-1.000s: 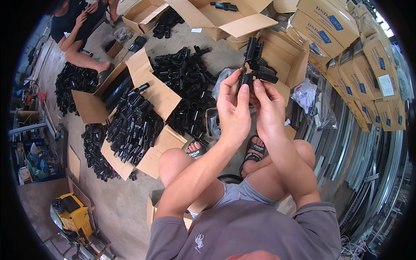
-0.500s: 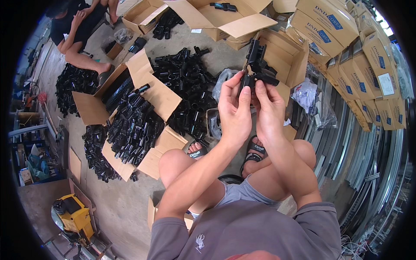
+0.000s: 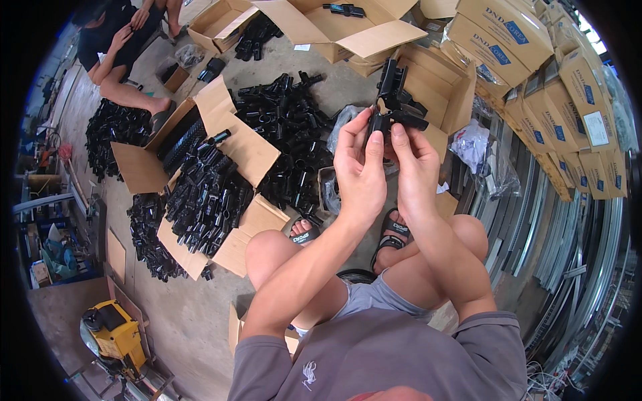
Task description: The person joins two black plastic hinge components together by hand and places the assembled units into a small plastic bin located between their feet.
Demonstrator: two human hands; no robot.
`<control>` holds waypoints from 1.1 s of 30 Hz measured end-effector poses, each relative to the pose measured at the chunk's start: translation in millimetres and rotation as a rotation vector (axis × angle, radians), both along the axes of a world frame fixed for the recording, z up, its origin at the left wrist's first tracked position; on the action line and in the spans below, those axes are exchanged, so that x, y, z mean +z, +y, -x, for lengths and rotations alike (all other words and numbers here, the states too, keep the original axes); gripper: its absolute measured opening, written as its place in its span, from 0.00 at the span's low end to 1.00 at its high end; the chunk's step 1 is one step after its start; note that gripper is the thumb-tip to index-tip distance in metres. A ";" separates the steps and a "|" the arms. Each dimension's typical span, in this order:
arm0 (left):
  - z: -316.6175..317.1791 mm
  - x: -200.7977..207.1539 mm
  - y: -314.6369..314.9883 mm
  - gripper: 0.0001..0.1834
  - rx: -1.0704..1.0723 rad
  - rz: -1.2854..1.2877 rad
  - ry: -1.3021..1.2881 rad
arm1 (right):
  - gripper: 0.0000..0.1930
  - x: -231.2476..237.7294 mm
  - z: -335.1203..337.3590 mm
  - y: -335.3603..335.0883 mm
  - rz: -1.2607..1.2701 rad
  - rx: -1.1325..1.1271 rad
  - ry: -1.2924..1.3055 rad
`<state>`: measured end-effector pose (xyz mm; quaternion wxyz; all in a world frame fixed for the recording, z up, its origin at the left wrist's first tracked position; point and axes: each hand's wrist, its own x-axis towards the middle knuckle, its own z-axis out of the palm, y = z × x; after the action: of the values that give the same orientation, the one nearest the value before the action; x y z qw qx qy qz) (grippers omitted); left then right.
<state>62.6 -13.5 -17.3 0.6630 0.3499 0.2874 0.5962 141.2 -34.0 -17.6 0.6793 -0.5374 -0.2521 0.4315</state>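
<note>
A glossy black part (image 3: 391,85) with a long upper body and a short arm sticking out to the right is held up in front of me; its exact kind I cannot make out. My left hand (image 3: 361,167) grips its lower end, thumb and fingers closed round it. From the other side, my right hand (image 3: 416,160) pinches the same part near the base of the short arm. The fingers hide much of its lower portion. Beyond it stands an open cardboard box (image 3: 438,80) with dark parts near its left side.
Left of my feet, a cardboard box (image 3: 257,152) overflows with black parts (image 3: 210,194). More lie in a heap (image 3: 284,113) on the floor. Stacked cartons (image 3: 498,33) and metal profiles (image 3: 535,227) line the right. Another person (image 3: 107,50) sits at far left. A yellow machine (image 3: 117,334) stands lower left.
The black part and both hands have shifted very slightly left, with the grip unchanged. At far left, the other person's hands have moved a little.
</note>
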 end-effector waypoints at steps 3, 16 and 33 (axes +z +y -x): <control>0.4 -3.3 1.3 0.20 -0.008 0.022 0.013 | 0.13 -0.6 2.1 -1.1 -0.008 -0.010 0.031; -1.0 -0.8 0.6 0.20 0.001 0.006 0.012 | 0.12 -3.2 2.6 0.3 0.049 -0.048 0.150; -4.0 -6.3 -3.4 0.18 -0.005 0.012 0.039 | 0.15 -13.2 2.6 -2.3 0.040 -0.047 0.209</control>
<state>66.6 -17.0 -23.6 0.6608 0.3581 0.3032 0.5858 138.6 -36.3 -30.9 0.7010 -0.5087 -0.1583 0.4742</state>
